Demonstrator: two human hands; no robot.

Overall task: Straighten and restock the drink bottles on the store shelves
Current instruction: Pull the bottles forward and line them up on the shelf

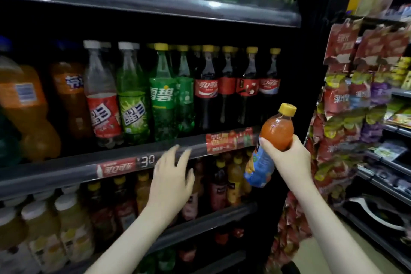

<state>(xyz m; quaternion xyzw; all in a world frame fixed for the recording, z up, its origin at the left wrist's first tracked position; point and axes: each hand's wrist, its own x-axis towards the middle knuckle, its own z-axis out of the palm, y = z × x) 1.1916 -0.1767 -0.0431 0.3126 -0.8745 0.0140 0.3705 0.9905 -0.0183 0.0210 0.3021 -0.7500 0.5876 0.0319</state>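
Shop, looking like a convenience store: drink bottles (163, 95) standing in rows on dark shelves (133, 4), price strips (124, 168) running along the shelf edges, snack bags (335, 98) hanging packed together on the right.

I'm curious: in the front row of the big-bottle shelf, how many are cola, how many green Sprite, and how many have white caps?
Cola bottles: 4
Green Sprite bottles: 2
White-capped bottles: 2
Total: 8

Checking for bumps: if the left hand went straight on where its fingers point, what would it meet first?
Probably the price rail under the cola bottles; the fingertips of the left hand overlap it, though depth is unclear.
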